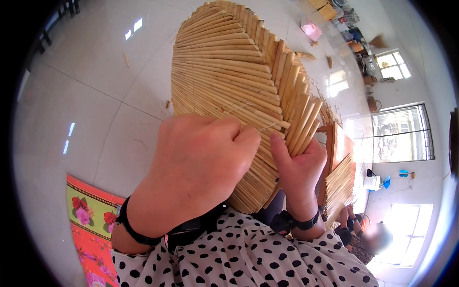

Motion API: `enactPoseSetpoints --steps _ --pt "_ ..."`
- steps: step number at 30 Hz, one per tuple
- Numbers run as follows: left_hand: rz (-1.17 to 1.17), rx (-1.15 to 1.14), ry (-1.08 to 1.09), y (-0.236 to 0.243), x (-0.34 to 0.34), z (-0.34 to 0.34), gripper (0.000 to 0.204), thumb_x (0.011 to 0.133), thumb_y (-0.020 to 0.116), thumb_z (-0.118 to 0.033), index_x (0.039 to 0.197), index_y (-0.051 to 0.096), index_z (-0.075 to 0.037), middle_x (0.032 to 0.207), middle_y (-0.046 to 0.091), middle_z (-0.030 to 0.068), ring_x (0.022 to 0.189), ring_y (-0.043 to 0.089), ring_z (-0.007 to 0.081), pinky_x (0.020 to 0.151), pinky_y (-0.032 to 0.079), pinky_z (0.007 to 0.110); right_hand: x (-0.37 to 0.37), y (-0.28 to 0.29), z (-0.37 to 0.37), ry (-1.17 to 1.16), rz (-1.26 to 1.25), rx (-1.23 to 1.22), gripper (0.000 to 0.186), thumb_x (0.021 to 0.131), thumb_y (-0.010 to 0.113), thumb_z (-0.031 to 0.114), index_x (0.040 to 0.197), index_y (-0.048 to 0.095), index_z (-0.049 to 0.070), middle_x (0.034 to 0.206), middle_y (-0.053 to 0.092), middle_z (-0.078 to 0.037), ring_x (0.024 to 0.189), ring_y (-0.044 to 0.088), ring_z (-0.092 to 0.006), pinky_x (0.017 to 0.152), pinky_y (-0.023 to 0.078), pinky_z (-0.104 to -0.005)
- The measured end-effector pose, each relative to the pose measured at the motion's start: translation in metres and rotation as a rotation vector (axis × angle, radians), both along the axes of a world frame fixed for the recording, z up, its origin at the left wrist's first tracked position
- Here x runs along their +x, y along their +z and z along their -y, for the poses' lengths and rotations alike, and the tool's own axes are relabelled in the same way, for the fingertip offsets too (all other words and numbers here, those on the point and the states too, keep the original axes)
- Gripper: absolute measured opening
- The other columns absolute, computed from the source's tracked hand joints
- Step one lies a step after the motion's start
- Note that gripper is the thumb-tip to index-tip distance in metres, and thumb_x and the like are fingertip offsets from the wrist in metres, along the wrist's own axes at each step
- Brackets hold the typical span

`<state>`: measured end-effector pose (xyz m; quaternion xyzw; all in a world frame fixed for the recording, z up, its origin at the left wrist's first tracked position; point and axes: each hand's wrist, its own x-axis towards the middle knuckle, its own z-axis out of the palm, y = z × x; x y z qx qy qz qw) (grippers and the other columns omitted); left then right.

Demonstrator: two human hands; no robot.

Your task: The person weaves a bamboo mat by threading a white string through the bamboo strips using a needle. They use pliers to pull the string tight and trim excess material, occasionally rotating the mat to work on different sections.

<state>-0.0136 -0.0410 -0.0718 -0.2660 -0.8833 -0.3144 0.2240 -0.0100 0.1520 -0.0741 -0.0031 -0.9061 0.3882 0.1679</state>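
A rounded piece of woven reed work [224,62], made of many pale tan sticks laid side by side, stands in front of me. Short upright sticks line its right edge. My left hand [201,153] is closed in a fist over its near part, palm side hidden. From its forefinger a thin pale string [267,127] runs to the sticks by my right thumb. Another bit of the string lies loosely across the reeds above. My right hand [303,165] grips the lower end of several short reed sticks [303,119], thumb pressed against the inner face.
A wooden table [339,148] stands at the right, a reed mat [339,186] against it. Beyond sits another person [363,239]. A red floral cloth [91,229] lies on the tiled floor at lower left. Boxes and a pink bag [311,30] line the far wall.
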Motion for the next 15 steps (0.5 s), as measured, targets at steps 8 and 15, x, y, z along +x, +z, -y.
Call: enactPoseSetpoints --steps 8,15 --pt "0.100 -0.004 0.055 0.009 0.017 0.019 0.018 0.068 0.068 -0.001 0.085 0.067 -0.006 0.061 0.053 0.0065 0.050 0.054 0.0244 0.045 0.040 0.034 0.014 0.006 0.025 0.134 -0.108 0.157 0.025 0.072 0.078 0.012 0.087 0.064 -0.002 0.071 0.061 -0.011 0.057 0.061 -0.0253 0.052 0.048 -0.0319" --pt "0.272 0.115 0.139 0.008 0.061 0.048 0.018 0.073 0.069 0.002 0.089 0.069 -0.007 0.059 0.051 0.0049 0.048 0.051 0.0223 0.043 0.038 0.031 0.034 -0.003 0.047 0.424 -0.145 0.068 0.031 0.074 0.076 0.012 0.099 0.062 0.001 0.079 0.062 -0.012 0.059 0.061 -0.0291 0.053 0.050 -0.0354"
